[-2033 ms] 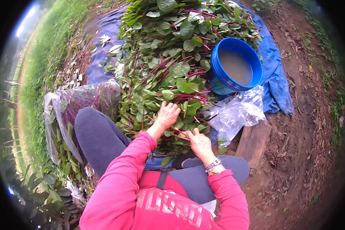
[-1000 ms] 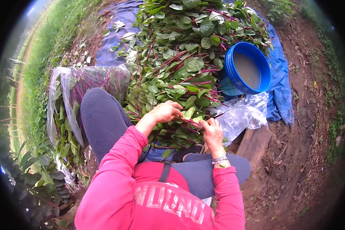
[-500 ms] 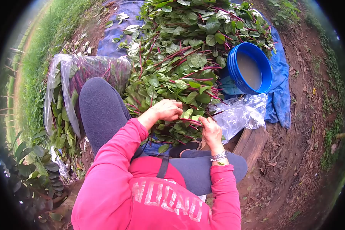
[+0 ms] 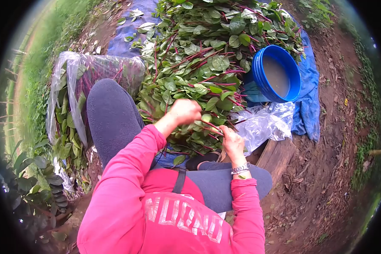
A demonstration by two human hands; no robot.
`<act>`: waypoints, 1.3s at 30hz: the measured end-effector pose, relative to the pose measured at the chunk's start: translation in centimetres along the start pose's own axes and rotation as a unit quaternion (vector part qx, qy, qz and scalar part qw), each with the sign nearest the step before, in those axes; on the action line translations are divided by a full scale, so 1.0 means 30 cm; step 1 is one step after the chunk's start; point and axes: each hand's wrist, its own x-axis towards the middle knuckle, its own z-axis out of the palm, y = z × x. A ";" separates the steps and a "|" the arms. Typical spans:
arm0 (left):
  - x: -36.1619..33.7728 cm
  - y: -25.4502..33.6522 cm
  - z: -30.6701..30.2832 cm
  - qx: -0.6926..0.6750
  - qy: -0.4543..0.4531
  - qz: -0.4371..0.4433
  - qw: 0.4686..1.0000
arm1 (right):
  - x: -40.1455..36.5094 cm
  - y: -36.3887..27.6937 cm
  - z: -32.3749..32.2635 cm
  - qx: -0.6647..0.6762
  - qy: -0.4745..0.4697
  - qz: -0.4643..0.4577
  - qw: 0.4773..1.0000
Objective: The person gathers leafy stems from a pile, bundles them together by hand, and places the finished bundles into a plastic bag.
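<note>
Both hands work near the middle of the frame in the head view, apart from each other. The right hand (image 4: 233, 143) has its thumb and fingers closed on the lower ends of a few reddish stems (image 4: 211, 128), which point up and left toward the other hand. The left hand (image 4: 185, 111) is curled and blurred by motion over the leaves; whether it grips anything, I cannot tell. A bracelet (image 4: 240, 169) circles the right wrist.

Beyond the hands, a big pile of leafy stems (image 4: 199, 51) fills the upper middle of the frame, on a blue tarp (image 4: 311, 101). At upper right, a blue bucket (image 4: 259, 78) of cloudy water (image 4: 276, 76) stands tilted in view, with crumpled clear plastic (image 4: 271, 122) just below it and a wooden board (image 4: 277, 158) lower still. At left, beside the raised knee (image 4: 110, 106), a clear bag (image 4: 74, 97) holds more leafy stems.

The step in hand looks like sorting or gathering stems into a small bunch. Handling them calls for a light but steady pinch on the right, keeping the ends together, and careful left fingers among the leaves.
</note>
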 end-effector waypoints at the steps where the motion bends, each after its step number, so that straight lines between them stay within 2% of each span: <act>1: 0.014 -0.044 -0.023 -0.041 0.025 -0.113 0.992 | -0.003 0.010 0.002 0.011 0.004 0.011 1.000; 2: 0.007 -0.103 -0.037 -0.082 0.049 -0.226 0.969 | -0.012 0.015 -0.002 0.010 0.002 0.011 1.000; 4: -0.025 -0.238 -0.007 -0.114 0.156 -0.328 0.925 | -0.002 0.024 -0.009 0.044 0.010 0.089 0.995; 6: -0.024 -0.245 0.035 -0.165 0.205 -0.341 0.902 | 0.001 0.018 -0.007 0.054 -0.011 0.113 0.992; 8: -0.032 -0.173 0.081 -0.257 0.237 -0.249 0.903 | 0.003 0.023 0.003 0.047 -0.032 0.148 0.987; 9: -0.037 -0.125 0.096 -0.240 0.203 -0.261 0.913 | 0.006 0.025 0.002 0.046 -0.032 0.150 0.987; 10: -0.036 -0.117 0.101 -0.232 0.205 -0.255 0.916 | 0.013 0.024 0.004 0.050 -0.030 0.166 0.984; 11: -0.075 0.001 0.078 -0.152 0.125 -0.281 0.939 | 0.014 0.022 0.004 0.054 -0.029 0.182 0.981; 14: -0.121 0.072 0.112 -0.035 0.118 -0.181 0.976 | 0.017 0.015 0.013 0.058 -0.060 0.183 0.979; 18: -0.082 0.052 0.166 0.020 0.123 -0.137 0.983 | 0.016 0.003 0.006 0.105 -0.046 0.139 0.984; 20: -0.071 0.038 0.182 0.097 0.128 -0.088 0.983 | 0.014 0.000 0.002 0.103 -0.063 0.139 0.983; 24: -0.020 -0.015 0.130 0.104 0.221 -0.086 0.966 | 0.010 -0.031 0.013 0.108 -0.104 0.123 0.981; 28: 0.089 0.005 -0.023 0.089 0.338 -0.047 0.936 | 0.058 -0.024 0.007 0.156 -0.035 0.112 0.981; 30: 0.156 -0.007 -0.067 0.119 0.291 -0.178 0.933 | 0.075 -0.015 -0.008 0.206 0.014 0.145 0.968; 32: 0.161 -0.219 -0.170 -0.019 0.312 -0.286 0.906 | 0.056 0.006 -0.030 0.203 0.020 0.172 0.964; 34: 0.090 -0.344 -0.234 0.117 0.356 -0.330 0.867 | 0.046 0.033 -0.030 0.277 0.058 0.180 0.942; 35: 0.070 -0.356 -0.242 0.123 0.360 -0.330 0.864 | 0.039 0.035 -0.024 0.254 0.053 0.187 0.947; 37: 0.012 -0.354 -0.200 0.190 0.245 -0.394 0.865 | 0.026 0.020 -0.020 0.220 0.025 0.167 0.961; 38: 0.013 -0.357 -0.133 0.169 0.150 -0.408 0.884 | 0.018 0.017 -0.024 0.176 -0.004 0.154 0.972; 39: 0.018 -0.309 -0.126 0.041 -0.001 -0.438 0.898 | 0.018 0.004 -0.035 0.158 -0.005 0.118 0.980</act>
